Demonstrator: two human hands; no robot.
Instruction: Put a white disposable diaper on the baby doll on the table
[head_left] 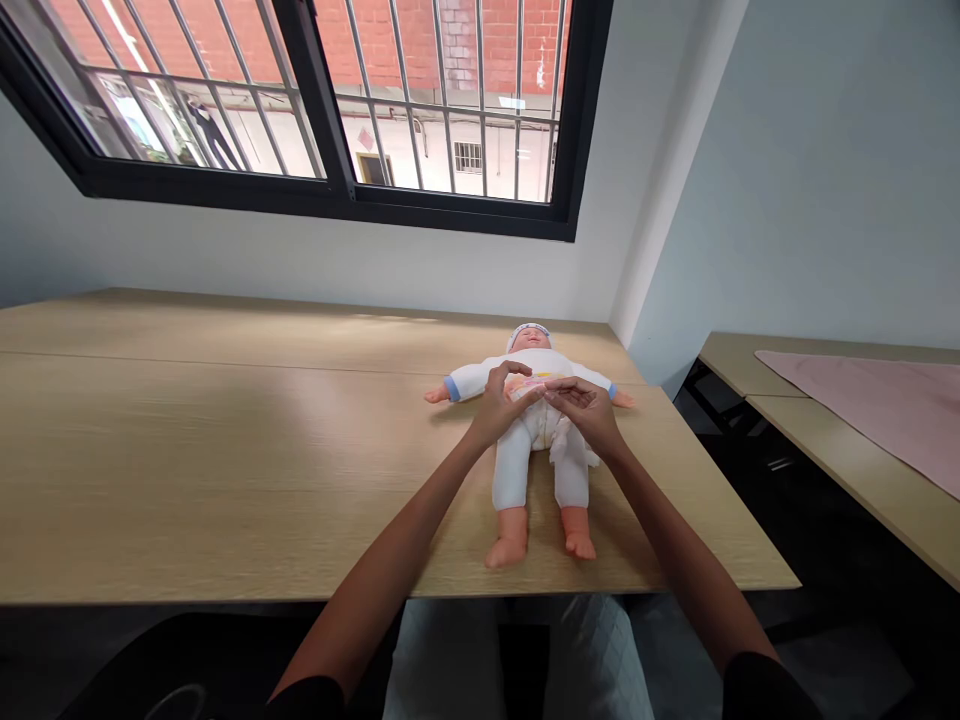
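- Fingers (517,368) on the left hand (495,405): status?
- Curved, thumb and forefinger apart, above the belly of the doll (534,357).
- Right hand (594,408)?
- Fingers bunched, tips right by the left thumb. Can't tell if they pinch anything.
- Doll position?
- Flat on its back on the table (225,460). Feet toward the wearer, head toward the wall, arms spread. White suit, blue cuffs, colored print on the belly.
- Hip area?
- White diaper (541,430) between the doll's thighs, crumpled white stuff by the thigh on the right-hand side. Fastening not readable.
- Surroundings?
- Barred window (457,215) beyond the doll's head. Second table (817,435) well right of the doll, pink cloth (892,400) on it.
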